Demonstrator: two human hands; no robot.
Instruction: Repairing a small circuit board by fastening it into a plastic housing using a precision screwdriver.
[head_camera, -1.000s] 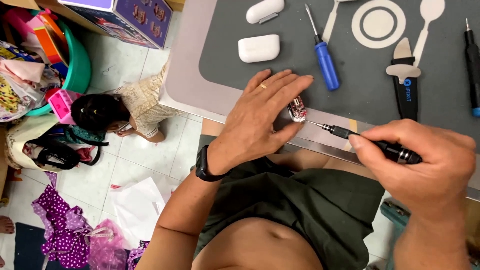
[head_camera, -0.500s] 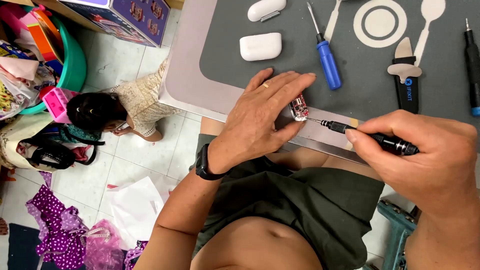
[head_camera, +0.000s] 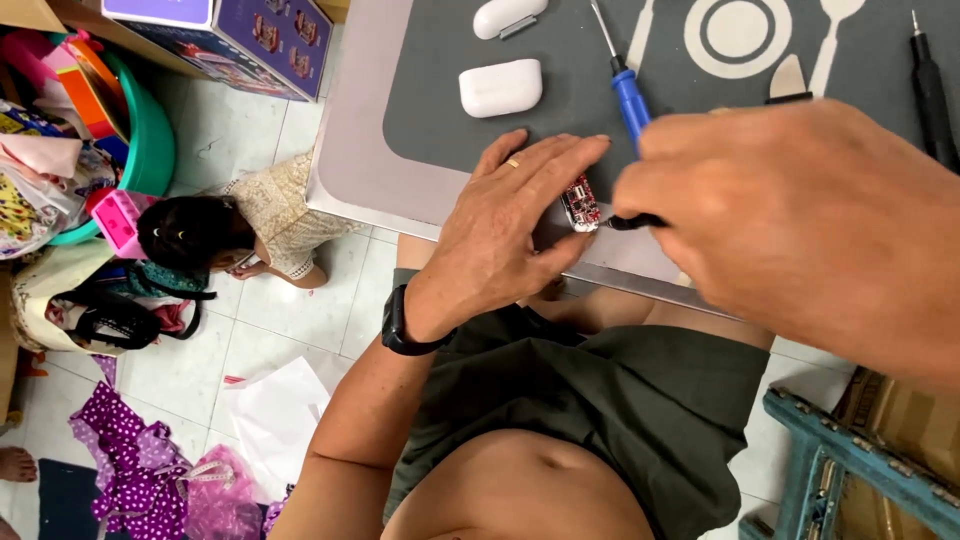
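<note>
**Circuit board pinned at the bench edge, driver tip right on it**

Left hand (head_camera: 510, 225) lies flat on the grey work mat (head_camera: 440, 120), fingers close together and stretched out, thumb tucked underneath, pinching a small red circuit board (head_camera: 580, 203) between fingertips and thumb. The board sits near the front edge of the bench (head_camera: 350, 170), just above the person's lap. A ring shows on one finger, a black wristband (head_camera: 400, 325) on the wrist.

Right hand (head_camera: 800, 215) looms large and close to the camera, curled around a black precision screwdriver (head_camera: 632, 221). Only its front end pokes out from under the knuckles, the tip touching the right side of the board. The grip itself is hidden behind the back of the hand, so how the fingers sit on it cannot be told.

Further back on the mat: a blue-handled screwdriver (head_camera: 628, 95) just beyond the fingertips, a white earbud case (head_camera: 500, 87) to the left, a second white case (head_camera: 508, 15) at the top edge, another black driver (head_camera: 932, 90) far right.

Down on the tiled floor, a child (head_camera: 215, 225) sits beside the bench, near a green basin (head_camera: 150, 140) and scattered purple cloth (head_camera: 130, 470).
</note>
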